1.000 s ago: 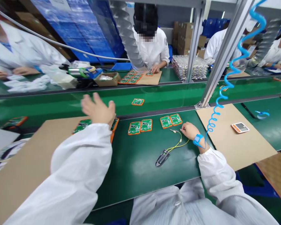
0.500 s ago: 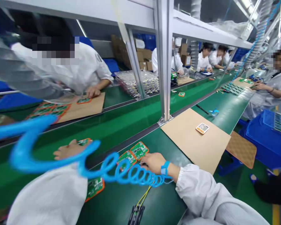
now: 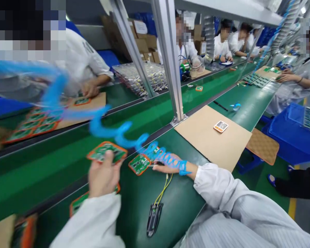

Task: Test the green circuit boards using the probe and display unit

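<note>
My left hand (image 3: 103, 177) grips an orange-edged green circuit board (image 3: 116, 151), thumb on top, raised over the bench edge. My right hand (image 3: 166, 167) is closed round a thin metal-tipped tool (image 3: 151, 165), mostly hidden by the fingers. Its tip reaches a second circuit board (image 3: 138, 164) lying on the green bench. Behind that lies a third board (image 3: 154, 151), partly covered by the blue coiled cord (image 3: 121, 132). The cord runs to the blue wristband (image 3: 183, 167) on my right wrist. Another board (image 3: 79, 203) shows partly under my left sleeve.
A black device with yellow wires (image 3: 154, 218) lies before me. Cardboard (image 3: 196, 132) bearing a small white-and-orange item (image 3: 220, 126) is at the right. A metal post (image 3: 169, 69) rises beside the green conveyor (image 3: 142, 119). Co-workers in white sit opposite and at far right.
My left hand has come back from the conveyor with a circuit board raised in it. My right hand has turned slightly, staying near the boards. The head view has shifted.
</note>
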A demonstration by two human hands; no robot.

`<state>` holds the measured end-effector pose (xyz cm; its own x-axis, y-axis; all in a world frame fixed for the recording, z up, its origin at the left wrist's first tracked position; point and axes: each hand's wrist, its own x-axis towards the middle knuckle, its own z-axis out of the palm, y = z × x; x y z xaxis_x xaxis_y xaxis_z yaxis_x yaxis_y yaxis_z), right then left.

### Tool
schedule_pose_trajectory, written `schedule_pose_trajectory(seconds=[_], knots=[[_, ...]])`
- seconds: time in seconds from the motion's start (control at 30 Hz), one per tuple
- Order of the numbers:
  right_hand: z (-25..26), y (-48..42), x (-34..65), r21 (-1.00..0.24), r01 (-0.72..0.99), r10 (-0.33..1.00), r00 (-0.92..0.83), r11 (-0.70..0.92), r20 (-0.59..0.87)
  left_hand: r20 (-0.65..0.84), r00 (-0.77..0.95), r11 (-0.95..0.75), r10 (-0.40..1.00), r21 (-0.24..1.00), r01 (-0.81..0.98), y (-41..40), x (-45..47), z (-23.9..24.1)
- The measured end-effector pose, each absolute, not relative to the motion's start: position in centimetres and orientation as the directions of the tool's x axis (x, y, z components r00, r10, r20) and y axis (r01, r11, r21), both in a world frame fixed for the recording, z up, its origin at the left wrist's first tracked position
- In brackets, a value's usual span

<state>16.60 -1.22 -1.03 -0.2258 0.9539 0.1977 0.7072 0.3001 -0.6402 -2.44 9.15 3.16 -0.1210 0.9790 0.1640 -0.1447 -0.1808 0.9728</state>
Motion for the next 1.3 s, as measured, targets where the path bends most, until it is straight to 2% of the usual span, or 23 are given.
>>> schedule_pose_trajectory(seconds=[0.07, 0.13, 0.23, 0.33, 0.67, 0.8, 0.93, 1.03, 1.17, 1.3], knots=[[-1.2, -1.3, 16.5, -0.728, 0.627, 0.96, -0.152, 0.278, 0.235, 0.022, -0.116, -0.053, 0.993, 0.96, -0.274, 5.8, -0.8, 1.8], [-1.3, -1.4, 16.4, -0.826, 0.511, 0.968, -0.052, 0.236, 0.245, -0.02, -0.182, -0.032, 0.983, 0.959, -0.28, 3.1, 0.5, 0.7], [-1.3, -1.6, 15.9, -0.899, 0.399, 0.975, 0.052, 0.179, 0.218, 0.079, -0.323, -0.116, 0.943, 0.989, -0.094, 0.7, 1.5, -0.4], [-1.3, -1.9, 15.2, -0.904, 0.376, 0.961, 0.096, 0.205, 0.258, 0.179, -0.351, -0.172, 0.919, 0.984, 0.05, -0.4, 1.7, -1.2], [-1.8, -2.0, 14.1, -0.928, 0.335, 0.951, 0.2, 0.16, 0.236, 0.239, -0.309, -0.185, 0.92, 0.963, 0.195, -1.4, 2.1, -1.3], [-1.2, -2.2, 14.1, -0.905, 0.401, 0.961, 0.162, 0.142, 0.222, 0.302, -0.289, -0.239, 0.908, 0.943, 0.233, -1.7, 2.2, -1.3], [0.2, -2.7, 15.1, -0.825, 0.486, 0.938, 0.03, 0.289, 0.346, 0.406, -0.226, -0.352, 0.886, 0.904, 0.243, -1.6, 2.1, -1.2], [1.2, -2.7, 16.3, -0.803, 0.478, 0.922, -0.04, 0.356, 0.384, 0.471, -0.139, -0.43, 0.871, 0.868, 0.249, -1.4, 1.6, -1.3], [1.6, -2.3, 17.4, -0.787, 0.441, 0.899, -0.133, 0.432, 0.418, 0.569, -0.026, -0.524, 0.822, 0.773, 0.358, -1.0, 0.8, -1.8], [1.3, -2.1, 17.6, -0.782, 0.447, 0.899, -0.151, 0.433, 0.412, 0.668, 0.065, -0.625, 0.742, 0.652, 0.43, -0.9, 0.3, -2.0]])
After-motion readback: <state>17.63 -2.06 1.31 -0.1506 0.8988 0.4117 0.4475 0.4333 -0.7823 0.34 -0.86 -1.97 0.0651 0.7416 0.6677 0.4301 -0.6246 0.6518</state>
